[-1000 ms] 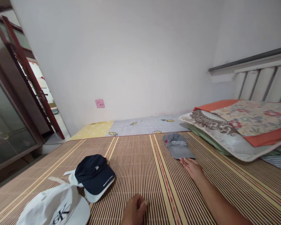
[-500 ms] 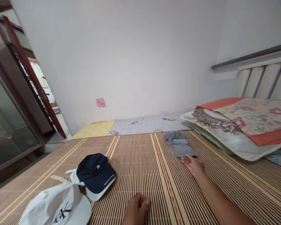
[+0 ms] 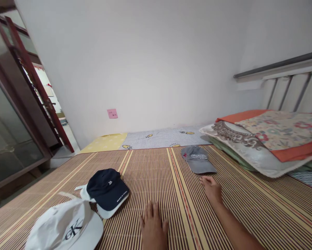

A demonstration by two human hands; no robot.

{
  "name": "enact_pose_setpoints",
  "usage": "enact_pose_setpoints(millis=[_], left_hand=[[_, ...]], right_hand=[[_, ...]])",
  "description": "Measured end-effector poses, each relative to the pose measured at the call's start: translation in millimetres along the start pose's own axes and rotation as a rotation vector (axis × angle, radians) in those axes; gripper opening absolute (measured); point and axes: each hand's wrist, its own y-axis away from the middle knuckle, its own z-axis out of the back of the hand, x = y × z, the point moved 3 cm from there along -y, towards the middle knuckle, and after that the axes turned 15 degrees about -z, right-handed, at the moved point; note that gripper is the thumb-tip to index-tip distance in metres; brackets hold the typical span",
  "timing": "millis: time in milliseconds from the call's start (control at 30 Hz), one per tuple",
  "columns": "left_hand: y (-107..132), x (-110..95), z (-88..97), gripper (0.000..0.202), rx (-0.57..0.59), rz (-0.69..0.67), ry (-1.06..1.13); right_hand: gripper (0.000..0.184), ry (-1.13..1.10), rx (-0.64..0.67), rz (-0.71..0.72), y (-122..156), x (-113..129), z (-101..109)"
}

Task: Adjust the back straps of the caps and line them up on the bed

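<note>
Beyond right hand [image 3: 211, 188], grey cap [image 3: 197, 164], pillows [image 3: 252, 147] alongside

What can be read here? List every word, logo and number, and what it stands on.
"CK": on the white cap.
Navy cap: crown mark and brim line, too small to read.
Grey cap: stitched word, blurred.
Pink note on the wall: writing too small.

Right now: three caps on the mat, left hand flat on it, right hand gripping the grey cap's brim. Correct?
Not quite. The head view shows the right hand lying on the mat just short of the grey cap, holding nothing. The left hand is flat on the mat; the rest is right.
</note>
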Motion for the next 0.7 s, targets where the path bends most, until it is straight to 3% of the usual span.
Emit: enact_pose_setpoints(millis=[100, 233, 333, 467, 700], left_hand=[[3, -9, -2.6, 0.066, 0.084, 0.033, -0.041], [8, -9, -4.9, 0.065, 0.007, -0.004, -0.055], [9, -6, -6.6, 0.064, -0.046, -0.020, -0.057], [10, -8, -2.4, 0.063, -0.060, -0.020, -0.099], [21, -5, -4.2, 0.063, -0.051, -0.089, -0.204]], right_hand=[[0.026, 0.309, 0.095, 0.130, 23, 7, -4], [0.053, 0.661, 0.264, 0.280, 73, 10, -8], [0.066, 0.871, 0.316, 0.295, 104, 13, -2], [0.069, 1.058, 0.366, 0.275, 136, 21, 15], [0.071, 1.176, 0.425, 0.240, 188, 32, 51]])
